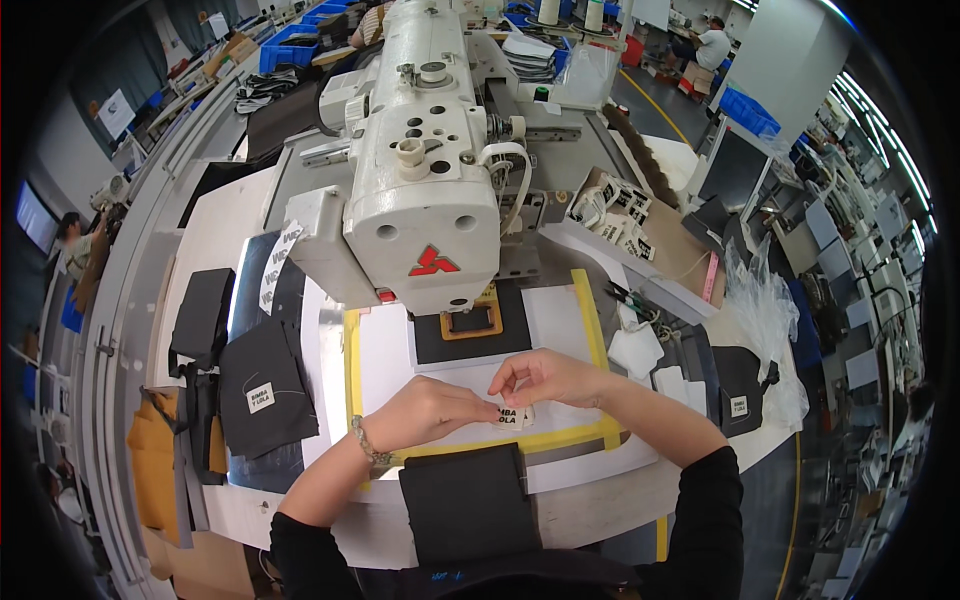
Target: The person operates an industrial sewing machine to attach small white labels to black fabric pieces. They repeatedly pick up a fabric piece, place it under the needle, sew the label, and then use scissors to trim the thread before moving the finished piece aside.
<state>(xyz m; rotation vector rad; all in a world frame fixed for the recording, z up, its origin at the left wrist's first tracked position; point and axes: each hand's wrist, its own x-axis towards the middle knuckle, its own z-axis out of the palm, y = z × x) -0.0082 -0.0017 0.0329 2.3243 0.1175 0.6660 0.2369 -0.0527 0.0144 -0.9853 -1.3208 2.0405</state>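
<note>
Over the white, yellow-taped work sheet, my left hand [428,412] pinches a small white fabric label [510,420] with dark lettering. My right hand [548,380] is closed at the label's upper right, fingertips curled together; a second pale edge shows under it, perhaps another label. Just beyond my hands, a black fabric piece [470,352] lies beneath the orange-yellow clamp frame [472,322] of a large white sewing machine [425,190]. A stack of black fabric pieces [465,505] rests at the near edge, in front of me.
To the left lie black pieces [265,365], one bearing a white label, and mustard fabric [155,470]. At right, a cardboard tray [660,270] holds several labels; thread snips [630,298] and a labelled black piece [738,385] are nearby. Other people sit farther off.
</note>
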